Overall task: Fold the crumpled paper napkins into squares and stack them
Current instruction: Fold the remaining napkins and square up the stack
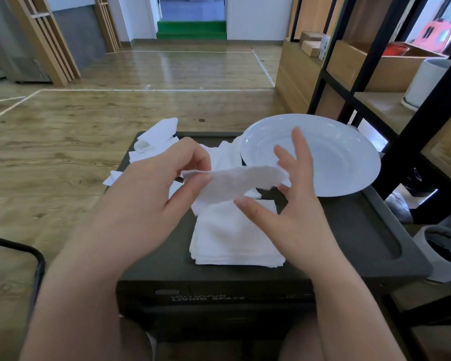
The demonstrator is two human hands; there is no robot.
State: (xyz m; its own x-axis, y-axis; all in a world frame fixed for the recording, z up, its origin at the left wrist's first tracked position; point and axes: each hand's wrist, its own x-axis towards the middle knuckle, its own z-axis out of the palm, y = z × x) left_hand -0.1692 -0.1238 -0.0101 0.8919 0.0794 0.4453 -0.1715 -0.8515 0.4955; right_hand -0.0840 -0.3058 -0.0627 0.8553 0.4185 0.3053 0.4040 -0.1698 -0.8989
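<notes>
A white paper napkin (235, 182) is held in the air above the dark box top (349, 230). My left hand (151, 194) pinches its left end between thumb and fingers. My right hand (294, 201) touches the napkin's right end with spread, nearly straight fingers, thumb underneath. Below them lies a stack of folded square napkins (232, 241). Several crumpled napkins (156, 139) lie at the box's far left corner, some hanging over the edge.
A large white plate (344, 162) stands on the box's far right. A black-framed wooden shelf (375, 74) rises close on the right. A grey bin (445, 251) sits beside the box at right. A black chair frame (24, 251) is at left.
</notes>
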